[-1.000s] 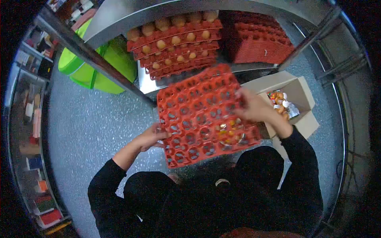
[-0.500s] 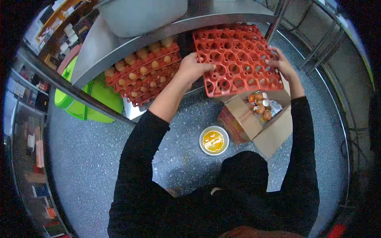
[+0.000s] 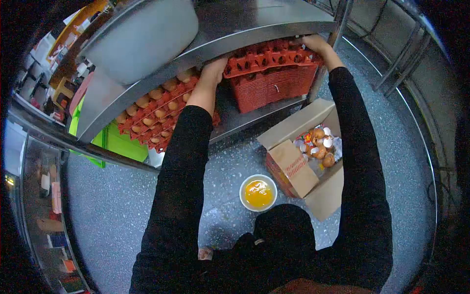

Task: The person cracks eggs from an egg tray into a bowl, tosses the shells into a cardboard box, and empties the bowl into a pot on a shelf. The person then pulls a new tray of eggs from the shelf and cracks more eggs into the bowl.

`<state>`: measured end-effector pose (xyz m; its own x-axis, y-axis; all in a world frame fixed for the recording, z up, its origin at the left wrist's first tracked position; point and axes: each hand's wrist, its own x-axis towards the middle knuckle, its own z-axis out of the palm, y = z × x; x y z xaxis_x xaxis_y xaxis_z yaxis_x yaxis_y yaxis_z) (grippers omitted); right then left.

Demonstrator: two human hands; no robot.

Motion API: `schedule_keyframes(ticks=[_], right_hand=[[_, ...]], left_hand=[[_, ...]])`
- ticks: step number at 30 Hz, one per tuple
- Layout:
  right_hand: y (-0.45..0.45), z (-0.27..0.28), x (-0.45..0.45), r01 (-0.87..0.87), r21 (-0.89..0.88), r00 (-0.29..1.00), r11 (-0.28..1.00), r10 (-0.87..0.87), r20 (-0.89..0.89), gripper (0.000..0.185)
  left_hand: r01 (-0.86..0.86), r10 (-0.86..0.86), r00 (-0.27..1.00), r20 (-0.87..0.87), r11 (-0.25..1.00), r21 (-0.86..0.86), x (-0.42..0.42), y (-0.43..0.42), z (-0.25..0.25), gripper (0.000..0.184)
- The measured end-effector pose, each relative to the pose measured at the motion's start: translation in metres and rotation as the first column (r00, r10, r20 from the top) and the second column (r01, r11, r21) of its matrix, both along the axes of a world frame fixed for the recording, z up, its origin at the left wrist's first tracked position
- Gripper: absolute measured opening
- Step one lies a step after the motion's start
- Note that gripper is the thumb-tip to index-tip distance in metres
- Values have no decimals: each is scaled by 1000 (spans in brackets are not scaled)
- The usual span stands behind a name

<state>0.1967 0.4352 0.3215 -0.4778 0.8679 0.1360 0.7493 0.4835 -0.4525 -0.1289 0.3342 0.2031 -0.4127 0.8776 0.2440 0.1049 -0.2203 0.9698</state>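
A red plastic egg tray [image 3: 272, 60] is held between my hands, low under the metal shelf edge. It is over a stack of matching red trays [image 3: 276, 89]; whether it touches the stack is hard to tell. My left hand [image 3: 215, 72] is closed on the tray's left end, its fingers partly hidden. At the far right corner, my right hand [image 3: 316, 44] grips the tray with the fingertips mostly out of sight. Left of my left forearm, brown eggs [image 3: 155, 93] sit in stacked red trays [image 3: 159, 104].
A white bowl [image 3: 242, 192] of yellow liquid egg stands on the speckled floor. To its right is an open cardboard box [image 3: 299, 169] with cracked eggshells [image 3: 320, 146]. A large pale tub [image 3: 142, 41] rests on the steel table [image 3: 259, 36]. Something bright green [image 3: 129, 145] stands at left.
Both hands have carried the egg tray away from me, under the shelf, and tipped it from facing me to nearly flat. The stack of red trays beneath has come into view.
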Motion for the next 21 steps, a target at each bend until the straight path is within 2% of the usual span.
schedule_keyframes(ticks=[1, 3, 4, 6, 8, 9, 10, 12, 13, 15, 17, 18, 20, 21], right_hand=[[22, -17, -1, -2, -2, 1000, 1000, 2, -2, 56], [71, -41, -6, -168, 59, 982, 984, 172, -78, 53], [68, -42, -7, -170, 57, 982, 984, 174, -78, 53], [40, -33, -12, -62, -138, 992, 988, 46, -118, 51], [-14, -2, -14, -119, -169, 992, 978, 112, -50, 51], [-11, -4, -15, -143, -186, 990, 972, 143, -14, 52], [-7, -7, -17, -167, -202, 984, 965, 175, 20, 52], [49, -41, -21, -135, -49, 957, 990, 144, 252, 55], [43, -39, -22, -134, -49, 956, 990, 143, 256, 55], [24, -33, -25, -42, 51, 937, 998, 21, 348, 57], [61, -72, -27, -43, 88, 952, 995, 14, 305, 57], [74, -86, -30, -50, 126, 965, 991, 16, 261, 57], [25, -69, -22, -20, 140, 975, 990, -11, 221, 58], [-2, -53, -24, 9, 153, 984, 988, -36, 177, 58]], left_hand=[[-9, 8, 1000, -30, 998, -59, 16, -22, 16, 31], [-22, 15, 998, -59, 993, -116, 44, -54, 46, 34], [-44, 13, 987, -163, 982, -185, 57, -68, 62, 46], [-77, 7, 964, -266, 964, -254, 81, -89, 85, 58], [-195, 78, 949, -306, 908, -372, 94, -98, 93, 51], [-232, 99, 942, -320, 882, -411, 94, -97, 91, 50], [-308, 77, 849, -523, 876, -371, 86, -89, 82, 56], [-367, 48, 716, -696, 874, -318, 63, -66, 52, 61], [-353, 43, 650, -758, 901, -252, 46, -51, 29, 60], [-331, 43, 580, -813, 925, -188, 44, -46, 23, 60], [-453, -52, 608, -792, 797, -400, 63, -57, 42, 54], [-455, -51, 609, -791, 795, -402, 70, -60, 40, 54], [-532, 81, 447, -891, 825, -192, 80, -66, 34, 45], [-510, 71, 361, -930, 850, -133, 81, -65, 34, 44]])
